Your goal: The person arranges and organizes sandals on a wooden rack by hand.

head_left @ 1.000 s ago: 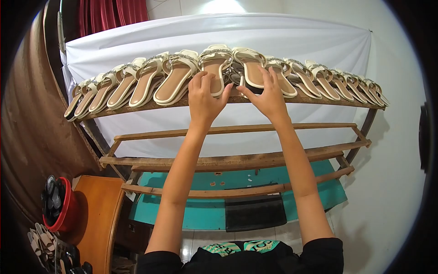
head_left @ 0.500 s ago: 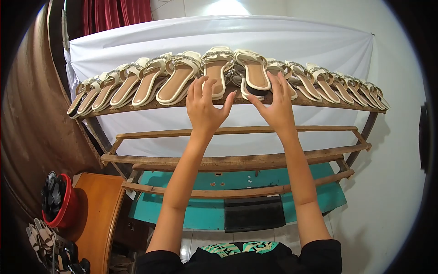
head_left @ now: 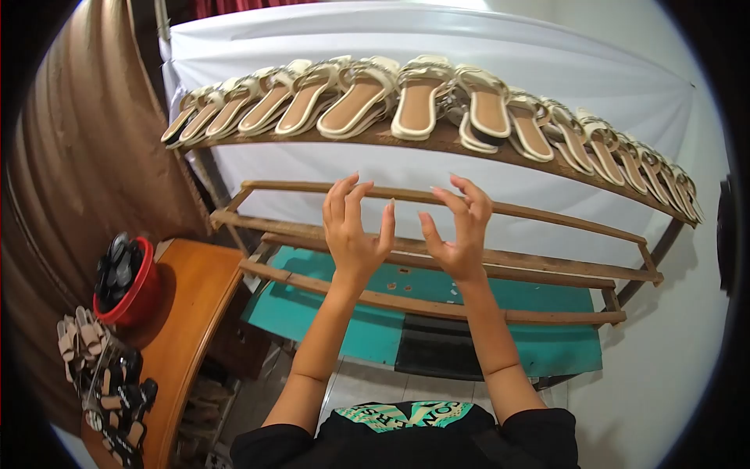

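A long row of cream slide sandals with tan insoles stands along the top wooden shelf [head_left: 312, 139]. Near the middle, one sandal [head_left: 423, 105] leans with its toe toward me. Just right of it, another sandal [head_left: 489, 109] rests raised on top of a second one, its dark sole edge showing. My left hand [head_left: 355, 234] hovers below the shelf, fingers apart, holding nothing. Level with it, my right hand [head_left: 459, 230] is also spread and bare. Both hands are apart from the sandals, in front of the lower wooden rails [head_left: 539, 258].
Beneath the rack is a teal table [head_left: 320, 313] with a black panel [head_left: 439, 348]. To the left, an orange-brown wooden table [head_left: 199, 293] bears a red bucket [head_left: 144, 293] of dark footwear and several more sandals [head_left: 117, 391]. A brown curtain [head_left: 101, 156] hangs at left; a white wall is at right.
Both hands have drawn back and down, away from the middle sandals, with fingers still spread. The view has tilted and shifted, so the rack now slopes down to the right.
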The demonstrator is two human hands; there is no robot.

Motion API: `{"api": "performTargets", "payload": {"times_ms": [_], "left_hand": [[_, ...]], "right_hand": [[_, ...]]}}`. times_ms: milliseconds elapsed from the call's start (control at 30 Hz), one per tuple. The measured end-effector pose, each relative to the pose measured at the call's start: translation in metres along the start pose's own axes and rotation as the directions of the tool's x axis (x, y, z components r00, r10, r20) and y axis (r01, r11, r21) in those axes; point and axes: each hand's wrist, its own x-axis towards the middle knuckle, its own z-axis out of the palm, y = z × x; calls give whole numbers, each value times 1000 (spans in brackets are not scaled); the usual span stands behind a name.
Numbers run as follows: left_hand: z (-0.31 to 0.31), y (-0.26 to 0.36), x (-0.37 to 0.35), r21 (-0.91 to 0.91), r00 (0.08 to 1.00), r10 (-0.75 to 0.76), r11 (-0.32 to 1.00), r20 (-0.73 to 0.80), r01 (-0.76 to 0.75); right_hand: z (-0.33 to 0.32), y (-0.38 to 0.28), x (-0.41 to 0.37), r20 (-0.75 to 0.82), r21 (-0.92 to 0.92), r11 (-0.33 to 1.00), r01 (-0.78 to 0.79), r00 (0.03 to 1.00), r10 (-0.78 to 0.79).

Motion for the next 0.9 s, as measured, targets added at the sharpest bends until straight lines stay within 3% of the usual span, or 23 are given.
{"api": "performTargets", "payload": {"times_ms": [233,433,633,900], "left_hand": [[-81,-17,-54,263,987,-160,951,-25,161],[-180,-30,-114,549,946,-311,777,-91,308],[-276,-16,-153,702,896,-381,573,-230,424],[-392,-5,-192,784,836,-389,338,-387,520]], "right_hand": [[59,-47,-45,189,335,937,-93,982,30],[101,-126,-85,310,607,779,-156,949,-51],[134,-213,-128,407,758,591,-276,908,-98],[158,-326,-151,433,856,433,-282,848,-304]]}}
